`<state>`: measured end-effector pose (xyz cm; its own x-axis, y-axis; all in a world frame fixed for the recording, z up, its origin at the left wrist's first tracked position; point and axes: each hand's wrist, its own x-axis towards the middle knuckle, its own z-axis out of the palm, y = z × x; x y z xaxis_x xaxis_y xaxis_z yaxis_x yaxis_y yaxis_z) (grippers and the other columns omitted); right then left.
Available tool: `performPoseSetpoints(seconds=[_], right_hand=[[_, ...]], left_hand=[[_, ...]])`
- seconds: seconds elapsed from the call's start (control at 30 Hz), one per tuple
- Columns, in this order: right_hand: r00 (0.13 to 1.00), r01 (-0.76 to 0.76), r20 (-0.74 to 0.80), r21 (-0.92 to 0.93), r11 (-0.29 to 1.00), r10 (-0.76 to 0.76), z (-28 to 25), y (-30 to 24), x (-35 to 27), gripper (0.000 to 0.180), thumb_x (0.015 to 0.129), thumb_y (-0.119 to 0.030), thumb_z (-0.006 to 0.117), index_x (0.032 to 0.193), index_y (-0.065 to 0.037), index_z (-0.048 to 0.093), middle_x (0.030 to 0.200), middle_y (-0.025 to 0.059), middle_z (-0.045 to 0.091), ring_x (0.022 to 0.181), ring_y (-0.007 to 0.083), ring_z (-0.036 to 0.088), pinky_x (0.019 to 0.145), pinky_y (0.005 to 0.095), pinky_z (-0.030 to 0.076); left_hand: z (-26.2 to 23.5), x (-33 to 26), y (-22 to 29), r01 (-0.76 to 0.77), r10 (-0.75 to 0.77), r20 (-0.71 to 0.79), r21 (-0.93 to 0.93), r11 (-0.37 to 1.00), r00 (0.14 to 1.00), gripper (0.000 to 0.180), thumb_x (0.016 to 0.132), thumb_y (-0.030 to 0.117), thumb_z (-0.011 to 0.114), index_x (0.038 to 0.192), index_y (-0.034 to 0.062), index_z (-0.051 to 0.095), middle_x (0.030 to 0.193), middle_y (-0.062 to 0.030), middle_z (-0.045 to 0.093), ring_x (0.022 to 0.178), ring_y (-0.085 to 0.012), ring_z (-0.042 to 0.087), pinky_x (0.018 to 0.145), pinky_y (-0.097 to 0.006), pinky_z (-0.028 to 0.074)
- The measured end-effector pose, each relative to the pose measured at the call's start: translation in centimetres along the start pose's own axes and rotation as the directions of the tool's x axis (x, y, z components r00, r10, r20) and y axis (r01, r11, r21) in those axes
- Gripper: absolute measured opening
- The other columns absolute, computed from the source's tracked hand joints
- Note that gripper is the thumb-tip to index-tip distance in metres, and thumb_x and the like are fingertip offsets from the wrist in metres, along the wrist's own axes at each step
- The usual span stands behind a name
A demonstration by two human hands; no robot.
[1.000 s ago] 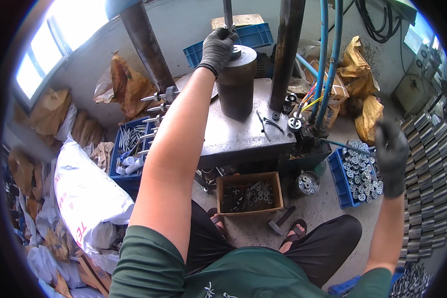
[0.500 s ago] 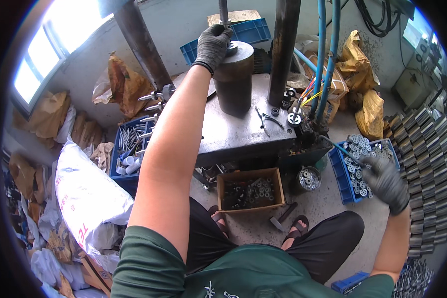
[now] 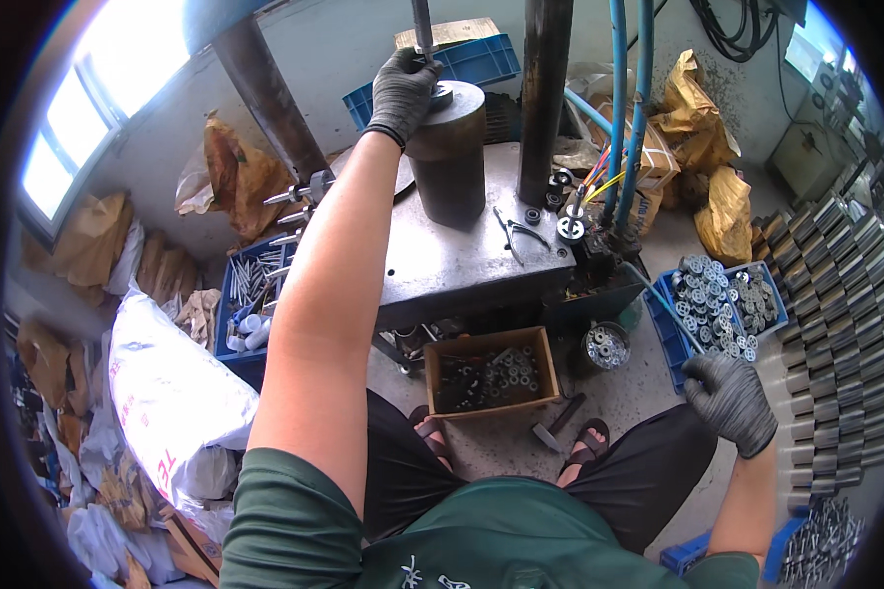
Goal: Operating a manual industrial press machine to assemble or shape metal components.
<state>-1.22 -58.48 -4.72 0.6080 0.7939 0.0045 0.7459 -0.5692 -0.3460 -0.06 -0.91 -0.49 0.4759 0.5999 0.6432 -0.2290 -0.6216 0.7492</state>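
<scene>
My left hand (image 3: 404, 96), in a grey glove, is raised at the top of a thick steel cylinder (image 3: 449, 177). Its fingers close around the lower end of an upright metal shaft (image 3: 422, 27), just above a small ring (image 3: 442, 95) on the cylinder's top; the exact grip is partly hidden. At the right, my gloved right hand (image 3: 732, 404) is curled at the end of a thin lever (image 3: 670, 312) that slopes down from the machine. The cylinder stands on a steel press table (image 3: 432, 270), with open pliers (image 3: 517, 236) lying beside it.
Blue bins hold metal wheels (image 3: 702, 304) at right and loose shafts (image 3: 255, 273) at left. Below the table are a carton of small parts (image 3: 491, 407), a can (image 3: 604, 348) and a hammer (image 3: 558, 424). Stacked metal cylinders (image 3: 835, 344) line the right. Blue hoses (image 3: 634, 137) hang beside a column (image 3: 542, 98).
My right hand has come down and nearer to me, the lever swinging down with it. My left hand stays at the shaft; the whole view has shifted slightly.
</scene>
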Motion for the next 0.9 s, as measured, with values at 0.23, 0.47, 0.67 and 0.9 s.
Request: performPoseSetpoints(seconds=[0.23, 0.47, 0.67, 0.9], right_hand=[[0.998, 0.021, -0.061, 0.047, 0.999, -0.018, 0.5, 0.2, -0.4, 0.019, 0.082, -0.011, 0.065, 0.096, 0.000, 0.072, 0.089, 0.0207, 0.071, 0.084, 0.0387, 0.070, 0.078, 0.0451, 0.056], [0.999, 0.042, -0.009, -0.116, 0.992, -0.043, 1.8, 0.4, -1.4, 0.012, 0.082, -0.014, 0.063, 0.083, -0.004, 0.070, 0.079, 0.0199, 0.067, 0.077, 0.0395, 0.068, 0.073, 0.0484, 0.055], [0.999, 0.024, 0.050, -0.098, 0.995, -0.019, 0.7, 0.3, -0.6, 0.017, 0.083, -0.014, 0.063, 0.091, -0.003, 0.072, 0.085, 0.0205, 0.070, 0.081, 0.0391, 0.069, 0.075, 0.0465, 0.056], [0.999, 0.038, 0.015, -0.013, 0.999, -0.038, -0.3, 0.7, -0.2, 0.026, 0.085, -0.012, 0.063, 0.105, 0.000, 0.073, 0.095, 0.0220, 0.072, 0.089, 0.0388, 0.071, 0.083, 0.0437, 0.057]], left_hand=[[0.2, 0.0, 0.2, 0.079, -0.080, 0.000, -0.151, 0.985, 0.997, 0.038, 0.096, 0.039, 0.071, 0.106, 0.0019, 0.069, 0.077, -0.0021, 0.067, 0.069, -0.0106, 0.060, 0.068, -0.028, 0.050], [-0.3, 0.5, -0.4, 0.116, -0.110, 0.051, -0.121, 0.986, 0.993, 0.042, 0.098, 0.044, 0.065, 0.106, 0.0026, 0.070, 0.079, -0.0033, 0.068, 0.072, -0.0113, 0.061, 0.073, -0.030, 0.051], [-0.6, 0.8, -0.8, 0.155, -0.143, 0.110, -0.105, 0.982, 0.984, 0.034, 0.098, 0.034, 0.067, 0.111, 0.0032, 0.068, 0.082, -0.0038, 0.067, 0.074, -0.0118, 0.063, 0.074, -0.027, 0.054], [-0.3, 0.4, -0.6, 0.164, -0.159, 0.072, -0.073, 0.984, 0.985, 0.040, 0.094, 0.038, 0.067, 0.109, 0.0018, 0.073, 0.083, -0.0070, 0.071, 0.076, -0.0142, 0.066, 0.075, -0.031, 0.054]])
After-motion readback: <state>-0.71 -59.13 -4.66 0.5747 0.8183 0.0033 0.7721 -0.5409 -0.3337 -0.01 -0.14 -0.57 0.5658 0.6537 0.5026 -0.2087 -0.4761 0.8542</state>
